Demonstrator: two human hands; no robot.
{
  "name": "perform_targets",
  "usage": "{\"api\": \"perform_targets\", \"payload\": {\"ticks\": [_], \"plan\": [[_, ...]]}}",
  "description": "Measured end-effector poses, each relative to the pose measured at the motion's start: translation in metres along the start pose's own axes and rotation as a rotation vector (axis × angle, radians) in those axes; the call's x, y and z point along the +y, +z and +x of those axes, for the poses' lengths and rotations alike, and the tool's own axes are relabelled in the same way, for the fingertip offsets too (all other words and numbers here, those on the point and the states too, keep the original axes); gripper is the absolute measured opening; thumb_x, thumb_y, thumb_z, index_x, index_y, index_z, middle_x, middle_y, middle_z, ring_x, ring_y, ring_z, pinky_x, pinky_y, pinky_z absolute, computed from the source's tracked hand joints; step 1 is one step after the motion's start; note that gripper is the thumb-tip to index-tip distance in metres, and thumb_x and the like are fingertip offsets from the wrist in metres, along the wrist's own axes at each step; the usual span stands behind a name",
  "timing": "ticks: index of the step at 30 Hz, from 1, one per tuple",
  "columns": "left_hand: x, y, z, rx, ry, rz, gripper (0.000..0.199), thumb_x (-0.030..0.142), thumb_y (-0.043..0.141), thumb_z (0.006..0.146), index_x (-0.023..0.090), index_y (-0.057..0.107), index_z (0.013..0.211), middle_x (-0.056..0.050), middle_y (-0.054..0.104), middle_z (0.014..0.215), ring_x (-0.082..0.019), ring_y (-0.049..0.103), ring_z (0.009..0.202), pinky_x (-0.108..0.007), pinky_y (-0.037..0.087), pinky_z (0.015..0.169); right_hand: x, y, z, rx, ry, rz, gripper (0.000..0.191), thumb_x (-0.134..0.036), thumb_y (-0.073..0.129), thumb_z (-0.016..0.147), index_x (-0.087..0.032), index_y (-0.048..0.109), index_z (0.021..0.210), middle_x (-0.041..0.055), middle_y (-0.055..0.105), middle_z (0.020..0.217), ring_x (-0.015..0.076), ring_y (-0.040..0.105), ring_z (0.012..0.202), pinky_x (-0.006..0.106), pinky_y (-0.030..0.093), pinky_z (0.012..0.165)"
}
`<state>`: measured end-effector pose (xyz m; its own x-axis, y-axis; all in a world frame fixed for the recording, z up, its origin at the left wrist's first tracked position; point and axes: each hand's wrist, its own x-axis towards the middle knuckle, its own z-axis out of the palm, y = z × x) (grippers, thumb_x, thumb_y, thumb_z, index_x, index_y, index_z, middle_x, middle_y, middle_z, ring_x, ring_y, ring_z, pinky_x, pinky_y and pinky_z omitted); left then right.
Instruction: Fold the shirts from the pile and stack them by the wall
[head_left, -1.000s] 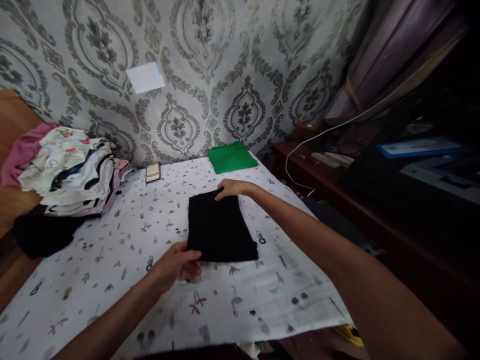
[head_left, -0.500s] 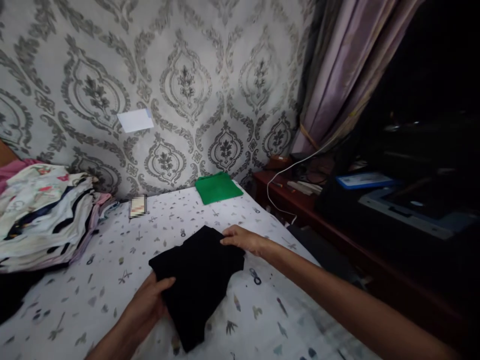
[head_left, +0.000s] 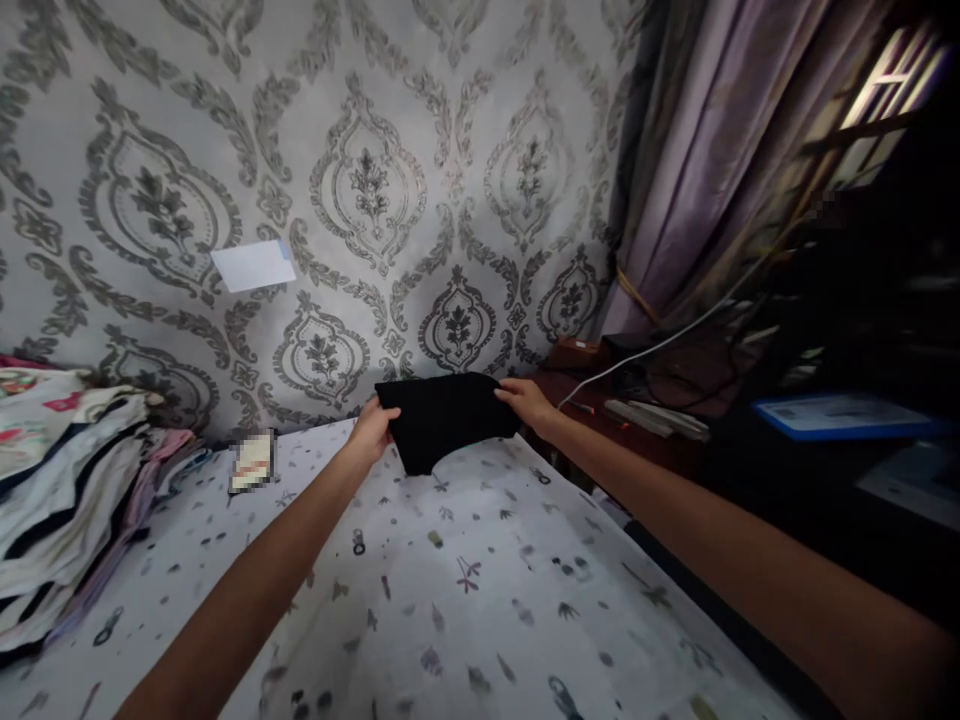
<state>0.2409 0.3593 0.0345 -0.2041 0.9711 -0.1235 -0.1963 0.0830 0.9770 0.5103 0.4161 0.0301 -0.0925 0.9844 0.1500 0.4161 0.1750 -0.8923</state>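
Note:
A black folded garment (head_left: 446, 420) is stretched between my two hands over the far end of the bed, close to the wall. My left hand (head_left: 375, 428) pinches its left edge, thumb on top. At the upper right corner, my right hand (head_left: 527, 402) grips the cloth between thumb and fingers. The garment's lower edge hangs unevenly, with a longer flap on the left. Its exact kind cannot be made out. The green cloth seen before is hidden behind it.
A tall pile of folded clothes (head_left: 67, 500) stands at the left. A small blurred packet (head_left: 253, 462) lies on the patterned bedsheet (head_left: 420, 600). To the right are a dark red table (head_left: 574, 395), a white cable (head_left: 660, 345), a blue-edged item (head_left: 840, 415) and a purple curtain (head_left: 697, 170).
Both hands have carried the black garment forward, away from me, from mid-bed to the far end, where it now covers the green cloth. The view has shifted somewhat.

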Motion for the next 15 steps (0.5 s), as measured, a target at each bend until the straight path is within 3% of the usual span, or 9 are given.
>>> {"api": "perform_targets", "payload": {"ticks": [3, 6, 11, 15], "plan": [[-0.015, 0.012, 0.046, 0.027, 0.011, 0.013, 0.038, 0.008, 0.063, 0.071, 0.021, 0.058, 0.107, -0.003, 0.07, 0.088, -0.017, 0.067, 0.074, -0.026, 0.054, 0.061, 0.019, 0.013, 0.035, 0.11, 0.024, -0.124, 0.025, -0.037, 0.061, 0.081, -0.017, 0.071, 0.091, 0.0027, 0.069, 0.08, 0.0203, 0.062, 0.082, 0.027, 0.047, 0.071], [-0.043, 0.014, 0.074, 0.046, -0.015, 0.052, 0.036, 0.006, 0.061, 0.072, 0.019, 0.059, 0.105, -0.006, 0.07, 0.085, -0.019, 0.068, 0.077, -0.03, 0.056, 0.067, 0.046, 0.029, 0.052, 0.169, 0.106, -0.255, 0.023, -0.027, 0.058, 0.083, -0.017, 0.074, 0.096, 0.0078, 0.072, 0.088, 0.0232, 0.064, 0.089, 0.03, 0.046, 0.074], [-0.078, 0.003, 0.098, 0.022, 0.0, 0.114, 0.037, 0.008, 0.061, 0.073, 0.018, 0.058, 0.108, -0.008, 0.071, 0.089, -0.024, 0.071, 0.085, -0.038, 0.058, 0.079, 0.078, 0.042, 0.057, 0.191, 0.212, -0.412, 0.027, -0.026, 0.052, 0.089, -0.016, 0.076, 0.098, 0.0132, 0.073, 0.096, 0.0254, 0.067, 0.09, 0.031, 0.047, 0.073], [-0.083, -0.003, 0.103, -0.061, 0.079, 0.188, 0.043, 0.012, 0.064, 0.075, 0.021, 0.054, 0.116, -0.007, 0.071, 0.093, -0.023, 0.07, 0.088, -0.039, 0.057, 0.084, 0.073, 0.039, 0.052, 0.202, 0.204, -0.49, 0.028, -0.025, 0.051, 0.091, -0.018, 0.075, 0.101, 0.0121, 0.074, 0.096, 0.0244, 0.068, 0.091, 0.03, 0.048, 0.075]]}}
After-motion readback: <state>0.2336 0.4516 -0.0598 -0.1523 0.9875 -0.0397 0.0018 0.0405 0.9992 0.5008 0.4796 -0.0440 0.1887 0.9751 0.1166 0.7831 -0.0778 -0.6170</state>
